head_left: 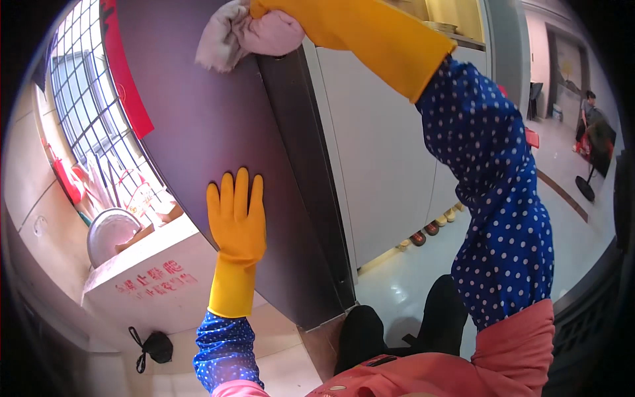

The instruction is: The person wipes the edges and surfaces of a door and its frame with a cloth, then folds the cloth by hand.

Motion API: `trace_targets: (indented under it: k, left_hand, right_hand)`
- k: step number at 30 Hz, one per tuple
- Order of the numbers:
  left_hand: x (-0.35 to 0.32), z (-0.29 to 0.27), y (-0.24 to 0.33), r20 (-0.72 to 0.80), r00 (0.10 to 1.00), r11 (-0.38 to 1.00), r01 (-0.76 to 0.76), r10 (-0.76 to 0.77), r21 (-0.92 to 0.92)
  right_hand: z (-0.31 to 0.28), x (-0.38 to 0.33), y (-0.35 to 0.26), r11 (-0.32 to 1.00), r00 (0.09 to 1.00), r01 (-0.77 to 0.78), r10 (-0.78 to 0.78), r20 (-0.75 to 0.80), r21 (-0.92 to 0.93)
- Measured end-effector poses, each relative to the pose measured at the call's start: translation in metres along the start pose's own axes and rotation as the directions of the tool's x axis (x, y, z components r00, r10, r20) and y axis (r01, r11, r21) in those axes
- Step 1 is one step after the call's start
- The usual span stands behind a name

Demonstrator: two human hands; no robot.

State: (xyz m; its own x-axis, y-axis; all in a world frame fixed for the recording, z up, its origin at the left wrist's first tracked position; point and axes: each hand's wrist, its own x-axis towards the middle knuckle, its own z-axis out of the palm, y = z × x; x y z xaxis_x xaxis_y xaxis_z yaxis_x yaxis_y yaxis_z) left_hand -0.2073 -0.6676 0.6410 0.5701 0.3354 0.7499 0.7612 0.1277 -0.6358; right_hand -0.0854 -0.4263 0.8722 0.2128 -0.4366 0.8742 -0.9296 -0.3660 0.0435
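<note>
The left hand (pixel 237 215), in a yellow rubber glove, lies flat against the dark door (pixel 218 126), fingers straight and close together, pointing up; it grips nothing. Its forearm comes up from the lower edge in a blue sleeve with white dots.

The right hand (pixel 264 8) is raised to the top of the picture, also in a yellow glove, and only part of it shows at the frame's edge. It presses a pale pink cloth (pixel 248 34) against the upper part of the door, close to the door's right edge; the cloth is bunched and the hand seems closed over it (the fingers themselves are cut off by the frame, so the hold cannot be seen in full). The right arm runs down the right side in the same dotted sleeve, ending in a pink garment at the bottom.

The door stands tilted in this view, its narrow dark edge facing right. Beside that edge is a white cabinet (pixel 383 152), with a few shoes (pixel 426 231) on the floor at its foot. To the left, a barred window (pixel 92 112) stands above a ledge that holds a round metal bowl (pixel 109 233). A black mask (pixel 155 347) lies lower left. Another person (pixel 592 129) is far off at the right.
</note>
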Motion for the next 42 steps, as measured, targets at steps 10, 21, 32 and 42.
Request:
trace_targets:
  k: [10, 21, 32, 42]
  left_hand:
    - [-0.011, 0.022, 0.023, -0.028, 0.999, 0.995, 0.042, -0.04, 0.096]
    - [-0.004, 0.05, 0.015, -0.014, 0.999, 0.995, 0.05, -0.049, 0.083]
    - [0.0, 0.01, 0.007, 0.016, 1.0, 1.0, 0.022, -0.022, -0.018]
    - [0.038, -0.021, 0.047, -0.01, 1.0, 1.0, 0.013, -0.013, 0.027]
  right_hand:
    - [0.072, -0.154, -0.042, 0.65, 0.947, -0.321, 0.235, -0.219, -0.689]
    - [0.04, -0.132, 0.017, 0.985, 0.967, 0.163, -0.169, -0.191, -0.048]
    - [0.04, -0.111, 0.027, 0.988, 0.971, 0.145, -0.134, -0.197, 0.044]
    - [0.194, -0.098, -0.092, 0.561, 0.42, -0.827, 0.57, -0.707, -0.038]
